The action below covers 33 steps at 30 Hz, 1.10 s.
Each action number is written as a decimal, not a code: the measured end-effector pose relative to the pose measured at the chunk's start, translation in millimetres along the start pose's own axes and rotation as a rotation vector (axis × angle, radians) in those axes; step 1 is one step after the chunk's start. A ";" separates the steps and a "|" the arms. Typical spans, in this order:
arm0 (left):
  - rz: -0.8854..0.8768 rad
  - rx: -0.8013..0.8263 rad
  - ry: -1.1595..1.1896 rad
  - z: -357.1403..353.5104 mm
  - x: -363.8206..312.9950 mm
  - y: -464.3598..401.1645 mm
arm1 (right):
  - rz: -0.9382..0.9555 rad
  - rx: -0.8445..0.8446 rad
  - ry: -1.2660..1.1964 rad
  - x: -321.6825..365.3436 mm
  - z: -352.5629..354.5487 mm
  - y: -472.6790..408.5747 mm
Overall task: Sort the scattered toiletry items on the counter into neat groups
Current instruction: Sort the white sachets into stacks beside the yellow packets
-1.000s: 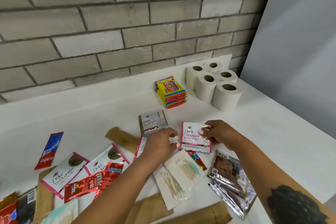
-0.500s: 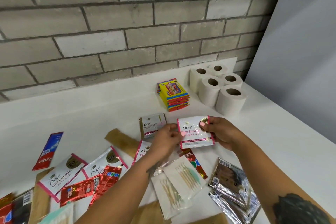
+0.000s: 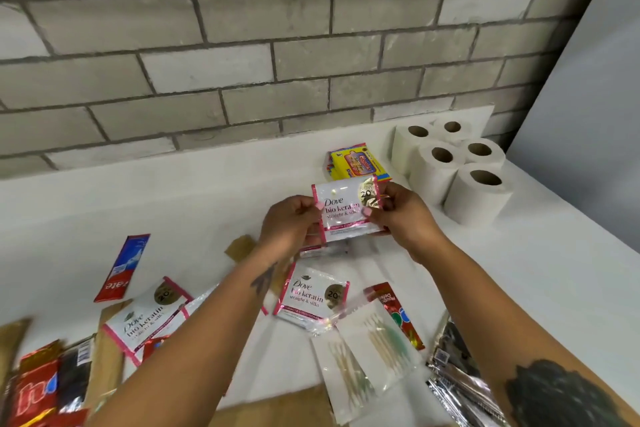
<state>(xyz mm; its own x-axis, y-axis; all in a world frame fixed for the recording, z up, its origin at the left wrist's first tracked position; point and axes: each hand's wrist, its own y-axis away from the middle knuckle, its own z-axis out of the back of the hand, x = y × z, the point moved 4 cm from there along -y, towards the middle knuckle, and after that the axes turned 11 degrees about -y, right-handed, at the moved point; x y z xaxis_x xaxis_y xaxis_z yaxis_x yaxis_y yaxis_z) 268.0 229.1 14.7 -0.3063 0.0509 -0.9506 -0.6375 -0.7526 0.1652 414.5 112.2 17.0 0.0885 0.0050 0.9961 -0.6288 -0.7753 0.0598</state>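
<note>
A white and pink Dove sachet (image 3: 343, 206) is held up above the counter (image 3: 173, 204) by both hands. My left hand (image 3: 289, 222) pinches its left edge and my right hand (image 3: 403, 215) pinches its right side. Just under it another sachet (image 3: 323, 250) lies mostly hidden by my hands. More Dove sachets lie nearer me, one in the middle (image 3: 310, 296) and one to the left (image 3: 145, 317). Clear packets of toothpicks (image 3: 381, 340) sit at the front, beside a red sachet (image 3: 398, 310).
Several toilet rolls (image 3: 464, 170) stand at the back right, next to a stack of yellow packets (image 3: 358, 159). A red and blue toothpaste sachet (image 3: 123, 267) lies to the left. Silver foil packets (image 3: 457, 378) and brown paper sleeves (image 3: 104, 367) crowd the front edge.
Both hands have lifted the Dove sachet off the counter and carried it up and away from me, over the sachet lying further back. The camera has tilted slightly.
</note>
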 end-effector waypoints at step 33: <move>0.049 -0.300 -0.656 112.6 71.3 -60.1 | 0.082 0.201 0.803 -45.7 -145.3 -71.8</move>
<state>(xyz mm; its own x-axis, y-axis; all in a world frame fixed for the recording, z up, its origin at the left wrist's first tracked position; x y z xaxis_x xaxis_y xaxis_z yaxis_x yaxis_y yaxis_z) 204.9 351.9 -33.4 -0.7508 0.3250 -0.5751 -0.4196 -0.9070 0.0351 343.4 259.4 -23.3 -0.5776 0.3334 0.7451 -0.4527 -0.8904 0.0474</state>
